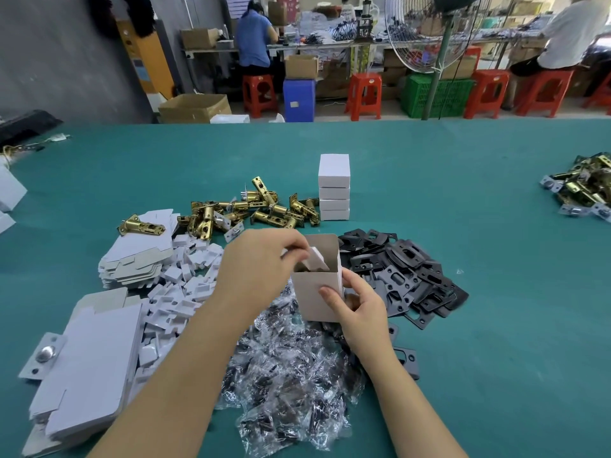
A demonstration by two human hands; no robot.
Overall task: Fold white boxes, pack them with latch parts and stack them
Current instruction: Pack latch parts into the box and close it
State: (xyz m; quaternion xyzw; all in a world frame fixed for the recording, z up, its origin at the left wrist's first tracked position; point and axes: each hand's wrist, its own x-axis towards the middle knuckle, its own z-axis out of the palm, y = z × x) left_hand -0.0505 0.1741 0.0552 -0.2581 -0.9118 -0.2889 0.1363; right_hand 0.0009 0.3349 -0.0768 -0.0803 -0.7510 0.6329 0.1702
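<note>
An open white box [314, 297] stands upright in the middle of the green table [479, 358], its lid flap raised at the back. My right hand [358, 307] grips its front right corner, thumb on the front wall. My left hand [261, 262] pinches a small white cardboard insert [318, 257] at the box's mouth. Something dark lies inside the box. Brass latch bodies [251, 209] lie in a heap behind. A stack of several shut white boxes [334, 188] stands beyond them.
Black strike plates [406, 276] are piled to the right, clear screw bags [291, 375] in front, small white inserts [185, 292] and flat box blanks [89, 368] to the left. More brass latches [585, 190] lie far right. People sit on red stools at benches beyond the table.
</note>
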